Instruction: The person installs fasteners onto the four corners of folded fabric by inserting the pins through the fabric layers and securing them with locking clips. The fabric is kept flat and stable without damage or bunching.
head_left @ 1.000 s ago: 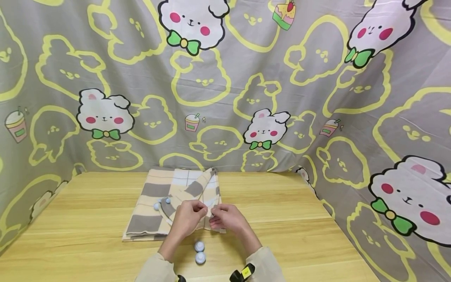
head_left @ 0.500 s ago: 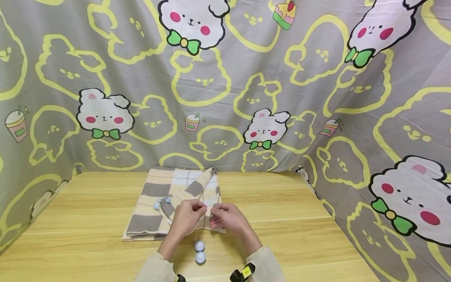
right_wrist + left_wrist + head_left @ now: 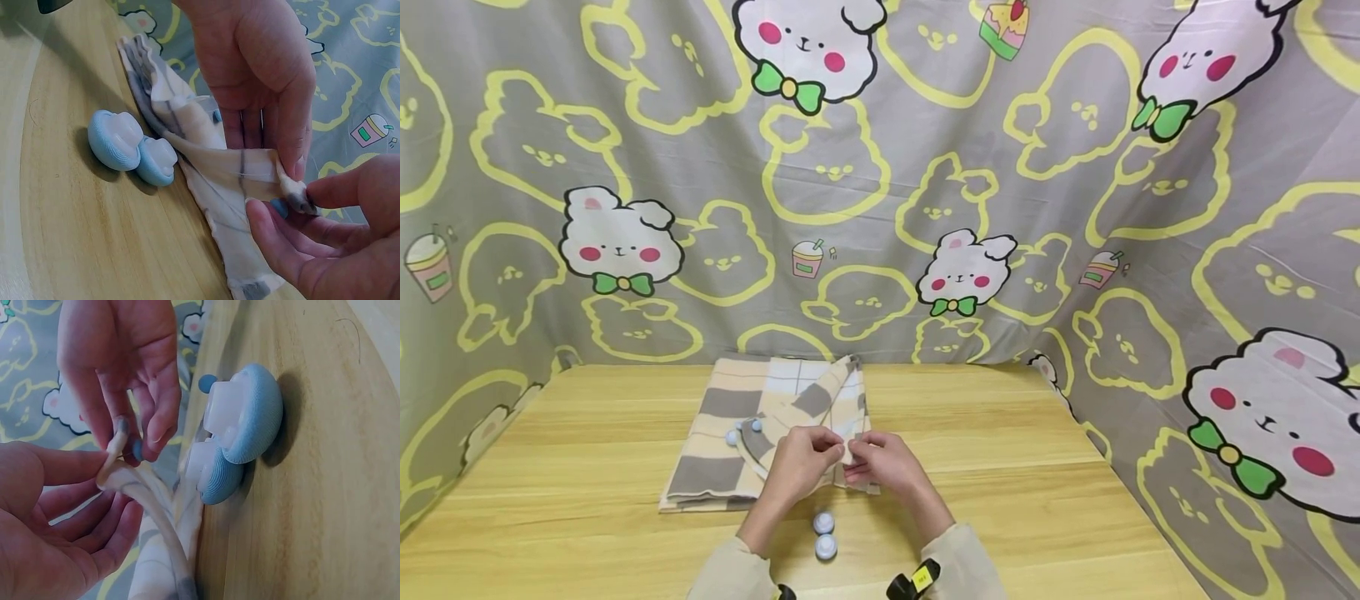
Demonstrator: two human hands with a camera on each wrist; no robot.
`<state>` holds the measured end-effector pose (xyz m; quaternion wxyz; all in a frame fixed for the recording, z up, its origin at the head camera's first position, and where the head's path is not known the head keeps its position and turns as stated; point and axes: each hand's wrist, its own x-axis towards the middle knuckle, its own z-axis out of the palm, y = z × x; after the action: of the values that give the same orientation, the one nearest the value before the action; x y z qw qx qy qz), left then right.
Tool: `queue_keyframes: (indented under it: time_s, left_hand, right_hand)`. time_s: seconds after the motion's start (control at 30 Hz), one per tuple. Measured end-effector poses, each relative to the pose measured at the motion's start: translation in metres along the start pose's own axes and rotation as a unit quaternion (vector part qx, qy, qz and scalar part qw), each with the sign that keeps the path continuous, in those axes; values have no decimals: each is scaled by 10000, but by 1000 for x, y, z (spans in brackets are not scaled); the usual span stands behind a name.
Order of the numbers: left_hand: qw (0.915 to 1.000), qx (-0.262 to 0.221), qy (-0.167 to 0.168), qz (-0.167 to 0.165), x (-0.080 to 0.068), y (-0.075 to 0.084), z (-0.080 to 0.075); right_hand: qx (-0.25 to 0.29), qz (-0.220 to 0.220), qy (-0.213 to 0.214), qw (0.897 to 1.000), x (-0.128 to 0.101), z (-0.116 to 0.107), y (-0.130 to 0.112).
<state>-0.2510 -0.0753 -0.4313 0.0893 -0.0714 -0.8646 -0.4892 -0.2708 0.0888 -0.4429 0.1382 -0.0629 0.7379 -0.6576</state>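
Observation:
A folded plaid blanket [image 3: 722, 433] in beige, grey and white lies on the table. My left hand [image 3: 805, 462] pinches its near edge between thumb and forefinger, as the right wrist view shows from close by. Beside it, my right hand [image 3: 891, 467] pinches the grey-tipped corner [image 3: 301, 201] of the cloth. A small blue part [image 3: 279, 207] shows under the cloth at the right fingers; its rest is hidden. Two mushroom-shaped clips [image 3: 115, 140], with ribbed blue caps and whitish bases, lie on the table in front of the hands.
Further blue pieces [image 3: 743, 427] sit at a folded-over corner of the blanket, left of the hands. The wooden table [image 3: 1000, 500] ends at a grey patterned curtain [image 3: 865, 208] at the back and sides.
The fingertips of both hands have come slightly closer together at the cloth edge, and more white cloth shows between them. The blanket and the two clips on the table stay put.

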Motion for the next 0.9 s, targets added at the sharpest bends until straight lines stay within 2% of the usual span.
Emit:
queue_keyframes:
  time_s: [0.37, 0.9]
  left_hand:
    - [9999, -35, -88, -59, 0, 0, 2]
    - [9996, 141, -211, -149, -1, 5, 2]
  right_hand:
    - [187, 85, 38, 9998, -1, 2, -1]
    - [208, -9, 533, 9984, -1, 6, 0]
